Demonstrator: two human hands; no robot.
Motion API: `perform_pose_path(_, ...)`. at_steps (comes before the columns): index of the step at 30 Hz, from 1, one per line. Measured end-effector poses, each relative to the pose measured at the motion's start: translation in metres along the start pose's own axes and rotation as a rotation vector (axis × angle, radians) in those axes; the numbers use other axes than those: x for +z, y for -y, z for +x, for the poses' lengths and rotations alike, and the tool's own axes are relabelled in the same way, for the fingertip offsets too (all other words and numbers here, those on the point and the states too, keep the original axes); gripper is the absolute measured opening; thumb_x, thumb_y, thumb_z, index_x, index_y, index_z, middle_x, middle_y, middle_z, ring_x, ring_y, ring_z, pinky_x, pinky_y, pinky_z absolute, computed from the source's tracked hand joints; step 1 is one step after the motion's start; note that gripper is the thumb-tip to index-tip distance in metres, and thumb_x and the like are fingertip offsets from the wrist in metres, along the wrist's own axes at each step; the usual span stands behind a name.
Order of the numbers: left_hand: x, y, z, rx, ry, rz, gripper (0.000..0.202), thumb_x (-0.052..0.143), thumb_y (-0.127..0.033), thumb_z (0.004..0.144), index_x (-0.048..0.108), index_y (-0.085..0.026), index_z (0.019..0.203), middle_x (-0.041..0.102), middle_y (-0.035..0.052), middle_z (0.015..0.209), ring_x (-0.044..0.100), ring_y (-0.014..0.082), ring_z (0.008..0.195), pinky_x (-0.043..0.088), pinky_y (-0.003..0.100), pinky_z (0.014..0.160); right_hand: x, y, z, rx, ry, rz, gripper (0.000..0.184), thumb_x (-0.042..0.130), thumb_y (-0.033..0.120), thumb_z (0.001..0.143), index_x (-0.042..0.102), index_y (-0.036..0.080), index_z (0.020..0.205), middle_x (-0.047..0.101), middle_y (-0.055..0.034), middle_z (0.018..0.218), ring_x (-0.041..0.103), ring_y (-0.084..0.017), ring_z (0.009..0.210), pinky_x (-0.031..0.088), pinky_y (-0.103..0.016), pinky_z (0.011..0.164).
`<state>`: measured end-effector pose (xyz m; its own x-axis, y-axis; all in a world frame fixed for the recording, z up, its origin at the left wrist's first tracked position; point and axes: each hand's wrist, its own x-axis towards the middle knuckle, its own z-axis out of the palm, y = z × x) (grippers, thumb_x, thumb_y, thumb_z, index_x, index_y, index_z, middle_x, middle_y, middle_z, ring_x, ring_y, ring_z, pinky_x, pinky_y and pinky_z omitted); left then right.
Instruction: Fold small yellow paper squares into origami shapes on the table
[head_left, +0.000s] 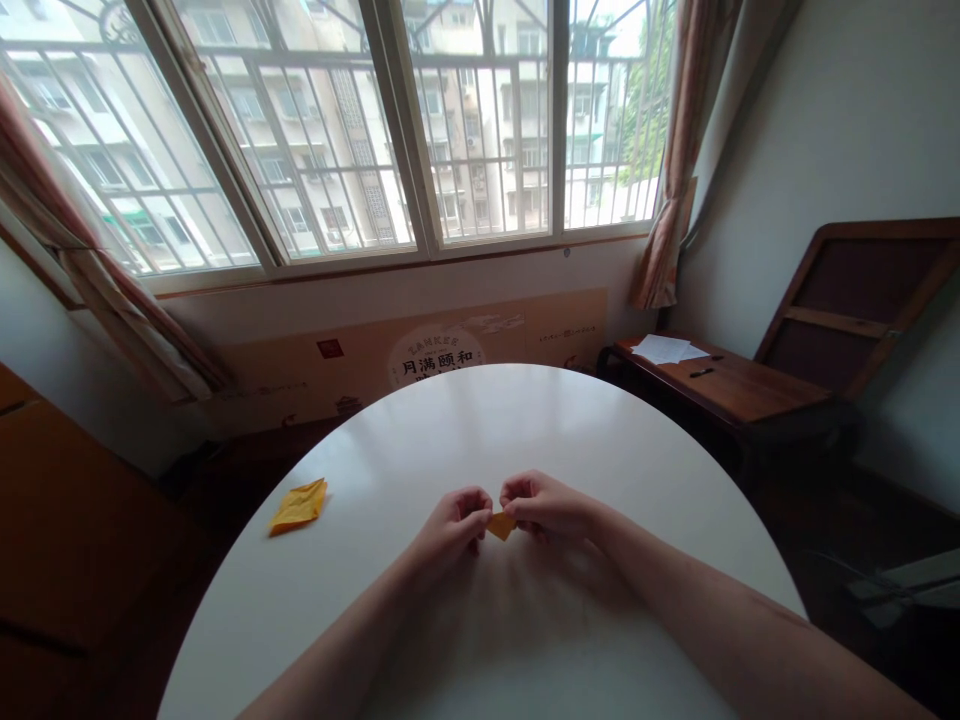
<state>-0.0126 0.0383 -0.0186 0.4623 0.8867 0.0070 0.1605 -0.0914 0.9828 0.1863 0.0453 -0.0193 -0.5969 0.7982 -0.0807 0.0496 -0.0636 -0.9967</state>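
Note:
Over the middle of a round white table [525, 420], my left hand [452, 522] and my right hand [544, 505] meet. Both are curled closed and pinch a small folded piece of orange paper [500, 525] between their fingertips, one on each side. Most of the paper is hidden by the fingers. A second folded orange paper [298, 505] lies flat on the table near its left edge, well apart from both hands.
A dark wooden side table [739, 385] with white sheets [664, 349] and a pen stands at the right, a wooden frame [862, 300] leaning behind it. A printed cardboard panel [420, 355] rests under the barred window. Curtains hang at both sides.

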Motion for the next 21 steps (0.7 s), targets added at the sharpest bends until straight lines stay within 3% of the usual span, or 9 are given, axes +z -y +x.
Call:
perform_pose_path(14,0.0012,-0.0005,0.0018,-0.032,-0.056,0.008,0.025,0.065,-0.039,0.067,0.052,-0.017,0.066,0.052,-0.0042,0.054,0.042,0.0081,0.045,0.032,0.019,0.042,-0.0028,-0.0014,-0.0015,-0.019,0.049,0.071,0.017,0.066,0.029,0.073,0.056,0.019,0.081,0.056,0.0051,0.058,0.047,-0.008,0.046,0.038,-0.017,0.04)
perform_pose_path(21,0.0035,-0.0006,0.0015,-0.031,-0.065,-0.005,0.023,0.065,-0.036,0.066,0.053,-0.017,0.065,0.052,-0.0042,0.052,0.044,0.0085,0.043,0.032,0.019,0.043,-0.0006,-0.0032,-0.0016,0.007,0.015,0.068,0.011,0.061,0.024,0.071,0.058,0.018,0.079,0.054,0.0057,0.055,0.045,-0.007,0.043,0.033,-0.016,0.038)
